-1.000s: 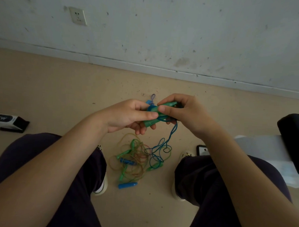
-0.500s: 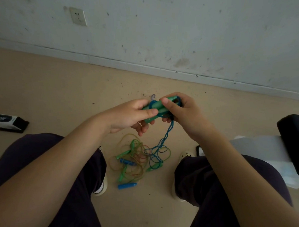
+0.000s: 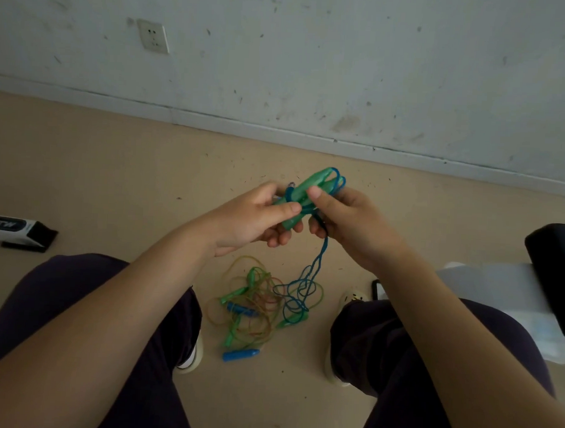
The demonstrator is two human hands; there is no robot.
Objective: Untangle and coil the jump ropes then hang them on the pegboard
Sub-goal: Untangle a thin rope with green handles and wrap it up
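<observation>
Above the floor, between my knees, both hands hold a pair of green jump-rope handles point(image 3: 311, 189) with blue cord looped around them. My left hand point(image 3: 255, 217) grips the lower end of the handles, thumb along the top. My right hand point(image 3: 348, 223) pinches the handles and the blue cord point(image 3: 320, 252), which hangs down from it to the floor. Below lies a tangle of ropes point(image 3: 261, 302) in yellow, green, orange and blue, with green handles in it. A loose blue handle point(image 3: 241, 355) lies at the near edge of the tangle.
I sit with my knees apart, a shoe point(image 3: 352, 297) by the tangle on the right. A black-and-white box point(image 3: 15, 231) lies on the floor at the left. White sheets point(image 3: 498, 288) and a black object point(image 3: 557, 274) are at the right. The wall has a socket point(image 3: 153, 36).
Both hands have lifted the green handles slightly and tilted them more upright. More blue cord now loops around the handles' top end. The tangle on the floor has not moved.
</observation>
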